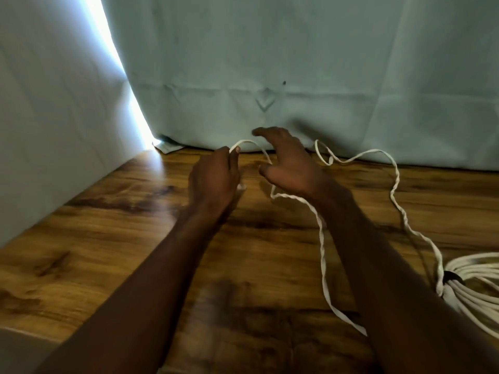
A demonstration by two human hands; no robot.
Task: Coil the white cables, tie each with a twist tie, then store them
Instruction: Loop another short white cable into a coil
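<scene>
**White cable, loose, in hand on a wood-grain counter**

Item 1. Loose white cable: flat, twisted along its length. One end is pinched between the thumb and fingertips of the left hand, whose fingers are curled round it. From there it arches up and over to the right hand, passes by that hand's thumb, then drops in a wavy line toward the near edge of the counter, where it goes out of sight behind the right forearm. A second run rises in a small loop just right of the right hand, against the backdrop, then snakes down the right side to the coiled bundle. Whether both runs are one cable cannot be told.

Item 2. Right hand: fingers spread and loosely extended, palm turned left, held above the counter. Whether the thumb actually grips the cable cannot be told.

Item 3. Coiled cable bundle: white, several loops, lying at the right edge of the counter, partly cut off by the frame; a dark band wraps round it at one point.

Item 4. Backdrop: pale blue-green cloth, creased, hanging behind the counter; a second pale panel on the left, with a bright strip of light in the gap between them.
</scene>
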